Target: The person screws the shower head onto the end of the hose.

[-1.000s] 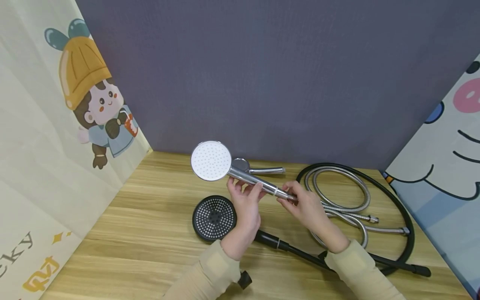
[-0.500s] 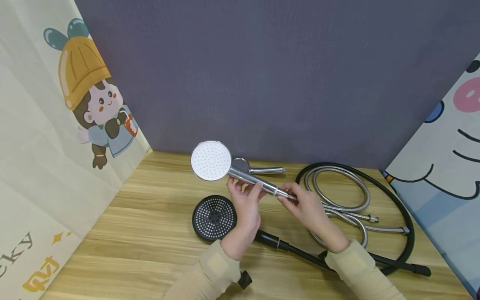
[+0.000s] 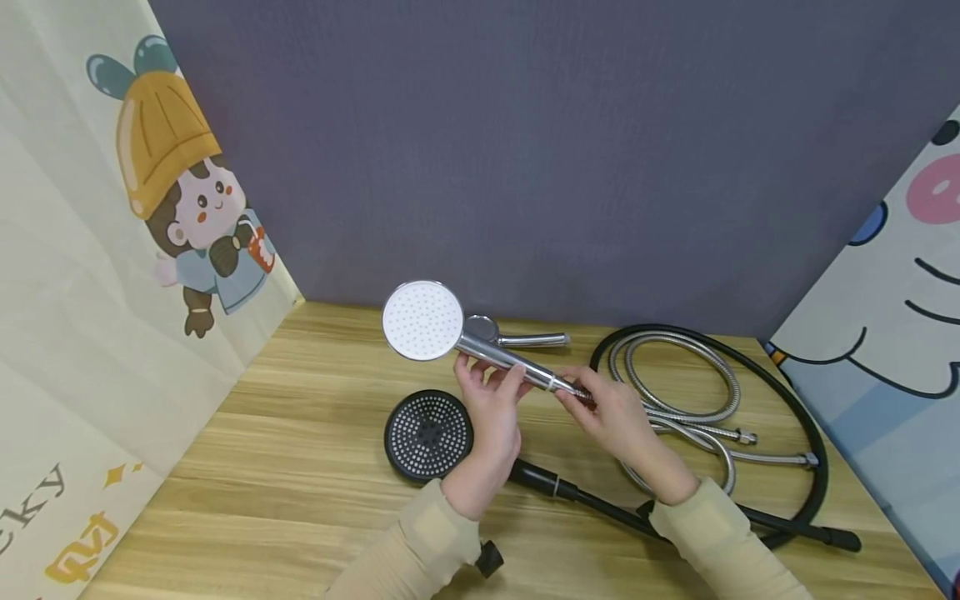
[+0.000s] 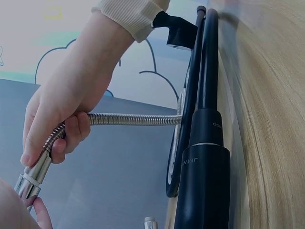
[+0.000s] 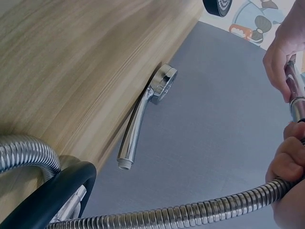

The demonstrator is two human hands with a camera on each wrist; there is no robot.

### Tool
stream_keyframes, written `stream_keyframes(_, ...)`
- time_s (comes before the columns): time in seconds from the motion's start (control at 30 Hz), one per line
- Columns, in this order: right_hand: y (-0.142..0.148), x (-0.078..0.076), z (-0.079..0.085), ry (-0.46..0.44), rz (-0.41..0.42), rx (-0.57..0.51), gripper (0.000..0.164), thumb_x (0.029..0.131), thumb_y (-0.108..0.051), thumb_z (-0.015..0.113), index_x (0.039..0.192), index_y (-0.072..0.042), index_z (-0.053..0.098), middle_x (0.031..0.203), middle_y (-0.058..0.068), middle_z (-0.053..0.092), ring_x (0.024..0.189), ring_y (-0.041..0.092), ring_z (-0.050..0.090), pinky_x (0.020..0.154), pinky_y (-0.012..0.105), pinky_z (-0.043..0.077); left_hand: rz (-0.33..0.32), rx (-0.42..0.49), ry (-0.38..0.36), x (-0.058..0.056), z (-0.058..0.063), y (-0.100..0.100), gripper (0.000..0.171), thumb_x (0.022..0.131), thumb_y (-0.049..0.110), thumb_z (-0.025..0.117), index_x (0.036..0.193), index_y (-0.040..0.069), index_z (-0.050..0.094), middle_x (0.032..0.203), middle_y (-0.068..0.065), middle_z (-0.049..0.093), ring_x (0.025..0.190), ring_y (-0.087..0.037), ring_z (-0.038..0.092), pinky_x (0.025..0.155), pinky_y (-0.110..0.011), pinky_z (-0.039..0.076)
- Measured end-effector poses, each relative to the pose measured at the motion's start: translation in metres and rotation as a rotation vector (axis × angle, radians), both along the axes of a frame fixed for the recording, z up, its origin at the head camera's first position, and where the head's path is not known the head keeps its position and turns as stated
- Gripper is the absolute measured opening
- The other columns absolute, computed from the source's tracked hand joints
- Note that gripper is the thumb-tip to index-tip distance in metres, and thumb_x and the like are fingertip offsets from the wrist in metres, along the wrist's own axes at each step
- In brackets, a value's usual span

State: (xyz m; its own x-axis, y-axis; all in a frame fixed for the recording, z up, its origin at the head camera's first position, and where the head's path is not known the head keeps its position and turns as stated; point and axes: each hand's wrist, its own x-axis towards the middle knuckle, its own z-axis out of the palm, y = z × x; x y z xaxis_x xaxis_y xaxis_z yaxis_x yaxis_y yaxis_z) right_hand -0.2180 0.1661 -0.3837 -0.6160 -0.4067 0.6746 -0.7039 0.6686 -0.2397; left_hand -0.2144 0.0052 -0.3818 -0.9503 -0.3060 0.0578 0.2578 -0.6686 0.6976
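Observation:
My left hand (image 3: 491,421) holds a chrome shower head (image 3: 422,321) with a round white spray face by its handle, above the table. At the handle's lower end, my right hand (image 3: 618,421) pinches the end of a metal shower hose (image 4: 136,119). In the left wrist view the hose's smooth conical end meets the handle, and its ribbed length passes through the right fingers. How far the two parts are joined cannot be told. Beneath the hands lies a black shower head (image 3: 429,437) with a long black handle.
A smaller chrome shower head (image 5: 136,129) lies at the table's back edge, by the dark panel (image 3: 562,167). To the right, silver hoses (image 3: 731,392) are coiled with a black hose (image 3: 813,433). A black fitting (image 3: 490,560) lies near the left sleeve.
My right fingertips have shifted slightly at the hose end, beside the handle. My left hand and the shower head hold almost still.

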Motion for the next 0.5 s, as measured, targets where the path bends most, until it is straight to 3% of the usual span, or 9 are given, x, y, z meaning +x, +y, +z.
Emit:
stream_keyframes(0.13,-0.0005,-0.0004,0.0007,-0.002,0.002,0.003,0.036,0.084,-0.029,0.071,0.113,-0.012,0.058,0.067,-0.008,0.056,0.05,-0.001,0.044,0.043,0.015,0.038,-0.001,-0.003,0.005,0.0006,0.0006,-0.0004,0.073,0.078,-0.012,0.064,0.135,0.017,0.028,0.11,-0.009,0.044,0.088,-0.018,0.056,0.072,-0.035,0.06)
stream_keyframes(0.33,-0.0007,-0.0023,-0.0005,0.052,-0.001,0.0,0.05,0.067,-0.014,0.084,0.107,-0.007,0.056,0.066,-0.005,0.055,0.049,-0.001,0.046,0.041,0.012,0.036,-0.001,-0.003,0.013,0.0015,0.0023,-0.0005,0.072,0.078,-0.011,0.064,0.134,0.016,0.028,0.11,-0.008,0.044,0.088,-0.018,0.056,0.073,-0.036,0.06)
stream_keyframes(0.5,-0.0014,-0.0021,0.0,0.057,-0.011,-0.007,0.046,0.066,-0.008,0.083,0.102,-0.006,0.054,0.066,-0.003,0.056,0.048,0.003,0.049,0.041,0.013,0.039,0.001,0.005,0.014,0.0014,0.0023,0.0001,0.072,0.078,-0.012,0.064,0.134,0.016,0.028,0.11,-0.008,0.043,0.088,-0.018,0.055,0.075,-0.037,0.06)
